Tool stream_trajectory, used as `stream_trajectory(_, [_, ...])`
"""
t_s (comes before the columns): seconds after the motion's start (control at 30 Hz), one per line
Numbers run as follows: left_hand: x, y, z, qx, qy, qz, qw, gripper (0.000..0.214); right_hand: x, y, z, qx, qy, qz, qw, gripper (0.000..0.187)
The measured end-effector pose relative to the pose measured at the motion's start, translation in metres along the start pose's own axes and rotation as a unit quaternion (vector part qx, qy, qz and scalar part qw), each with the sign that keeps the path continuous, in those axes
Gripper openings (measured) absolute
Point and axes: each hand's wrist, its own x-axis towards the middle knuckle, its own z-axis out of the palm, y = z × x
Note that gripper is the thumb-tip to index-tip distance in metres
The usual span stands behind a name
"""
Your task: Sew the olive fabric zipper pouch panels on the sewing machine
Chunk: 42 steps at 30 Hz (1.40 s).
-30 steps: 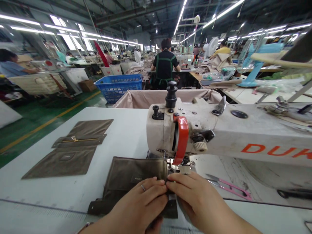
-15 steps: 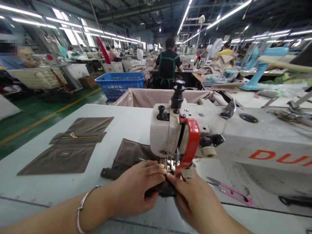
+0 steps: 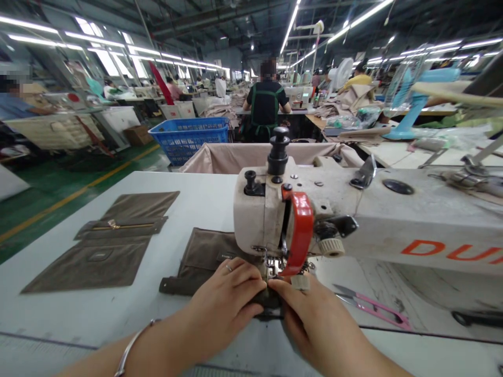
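A dark olive-brown fabric piece (image 3: pixel 204 256) with a small label lies under the head of a sewing machine (image 3: pixel 255 220). My left hand (image 3: pixel 228 298) presses its fingers together on this fabric, just left of the presser foot (image 3: pixel 272 267). On the right of the foot, my right hand (image 3: pixel 314 309) grips the near edge of the same fabric, thumb and fingertips close to my left fingertips. The part of the fabric under my palms is hidden. A red finger guard (image 3: pixel 302 230) curves down in front of the needle area.
A flat fabric piece with a zipper (image 3: pixel 98 256) lies at the table's left. Pink-handled thread snips (image 3: pixel 381 309) rest beside my right hand. Behind the machine stand a cloth-lined bin (image 3: pixel 236 157) and a blue basket (image 3: pixel 188 136); a person (image 3: pixel 268 99) sits beyond.
The view has shifted slightly, so the machine sits a little farther left. The fabric looks slightly turned under the foot; both hands stay on it beside the foot.
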Motion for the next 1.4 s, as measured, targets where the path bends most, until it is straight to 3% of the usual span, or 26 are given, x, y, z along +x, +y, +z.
stream_trajectory(0.17, [0.0, -0.002, -0.001, 0.035, 0.005, 0.053, 0.998, 0.022, 0.001, 0.002, 0.006, -0.018, -0.007, -0.007, 1.0, 0.054])
stream_trajectory(0.33, [0.007, -0.005, 0.0, 0.068, 0.006, 0.066, 0.996, 0.018, 0.001, 0.004, 0.006, -0.043, 0.001, -0.019, 0.999, 0.058])
stream_trajectory(0.53, [0.009, -0.025, -0.003, 0.035, 0.025, 0.065, 0.997, 0.019, 0.003, 0.008, -0.006, -0.034, 0.098, 0.022, 0.994, 0.022])
stream_trajectory(0.67, [0.004, -0.037, -0.003, -0.003, 0.047, 0.065, 0.997, 0.016, 0.007, 0.014, -0.009, -0.096, 0.095, 0.033, 0.99, 0.012])
stream_trajectory(0.8, [0.001, -0.028, 0.0, -0.037, 0.053, 0.058, 0.996, 0.014, 0.006, 0.013, -0.008, -0.153, 0.082, 0.028, 0.984, 0.029])
stream_trajectory(0.93, [0.002, -0.011, 0.006, -0.018, 0.065, 0.056, 0.996, 0.014, 0.004, 0.004, -0.005, -0.045, 0.077, -0.037, 0.995, 0.008])
stream_trajectory(1.0, [0.002, -0.007, 0.011, -0.001, 0.081, 0.063, 0.995, 0.018, 0.003, 0.0, -0.001, -0.004, 0.07, -0.065, 0.995, 0.021])
stream_trajectory(1.23, [0.005, -0.007, 0.019, -0.017, 0.132, 0.034, 0.991, 0.017, 0.005, 0.002, 0.01, 0.005, 0.114, -0.063, 0.991, 0.021])
stream_trajectory(1.4, [0.013, -0.01, 0.018, -0.023, 0.121, 0.024, 0.992, 0.017, 0.009, 0.003, 0.009, -0.026, 0.129, -0.051, 0.99, 0.023])
